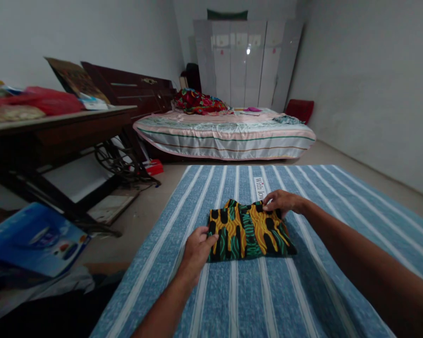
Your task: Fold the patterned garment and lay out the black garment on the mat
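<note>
Striped cloth [246, 291] beyond all garment [246, 231] edges

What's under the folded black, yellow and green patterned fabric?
A blue-and-white striped cover shows around the patterned fabric; anything directly beneath is hidden.

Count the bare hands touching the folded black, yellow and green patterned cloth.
2: the left hand at the left edge of the cloth, the right hand at its far edge, right of centre. No other hand shows.
</note>
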Action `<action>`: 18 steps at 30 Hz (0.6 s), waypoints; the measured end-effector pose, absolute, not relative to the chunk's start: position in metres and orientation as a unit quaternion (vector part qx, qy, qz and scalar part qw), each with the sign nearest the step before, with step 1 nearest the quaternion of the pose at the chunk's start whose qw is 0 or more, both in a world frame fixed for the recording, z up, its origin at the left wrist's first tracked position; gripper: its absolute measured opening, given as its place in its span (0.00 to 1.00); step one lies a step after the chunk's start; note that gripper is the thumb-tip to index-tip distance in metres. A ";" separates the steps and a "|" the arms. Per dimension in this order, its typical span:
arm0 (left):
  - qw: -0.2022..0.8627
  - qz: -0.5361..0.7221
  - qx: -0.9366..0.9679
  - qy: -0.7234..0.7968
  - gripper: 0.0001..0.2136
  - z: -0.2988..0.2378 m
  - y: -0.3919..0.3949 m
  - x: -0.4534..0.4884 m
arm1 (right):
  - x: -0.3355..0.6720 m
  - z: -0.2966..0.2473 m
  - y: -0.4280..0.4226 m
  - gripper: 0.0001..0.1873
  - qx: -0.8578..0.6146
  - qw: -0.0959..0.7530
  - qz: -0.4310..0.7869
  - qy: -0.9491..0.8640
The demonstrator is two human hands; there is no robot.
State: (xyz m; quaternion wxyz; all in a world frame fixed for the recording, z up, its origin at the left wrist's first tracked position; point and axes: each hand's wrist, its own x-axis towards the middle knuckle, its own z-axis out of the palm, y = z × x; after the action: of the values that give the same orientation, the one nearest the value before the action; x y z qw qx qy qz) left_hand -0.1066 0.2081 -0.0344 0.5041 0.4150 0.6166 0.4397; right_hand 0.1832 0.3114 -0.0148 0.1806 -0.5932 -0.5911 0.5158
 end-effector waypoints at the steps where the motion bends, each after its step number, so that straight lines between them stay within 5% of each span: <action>1: 0.487 0.437 0.431 0.622 0.15 -0.036 0.207 -0.107 | 0.186 -0.014 0.307 0.22 -0.590 0.202 0.533 -0.572; 18: 0.185 0.258 0.659 0.682 0.15 -0.033 0.203 -0.104 | 0.179 -0.044 0.287 0.08 -0.696 0.321 0.379 -0.519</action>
State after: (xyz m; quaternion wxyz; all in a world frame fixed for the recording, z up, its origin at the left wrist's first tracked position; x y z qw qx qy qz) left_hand -0.1038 0.2033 -0.0329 0.1847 0.6588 0.6822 0.2579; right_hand 0.1791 0.2871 -0.0443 0.3206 -0.6960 -0.5191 0.3787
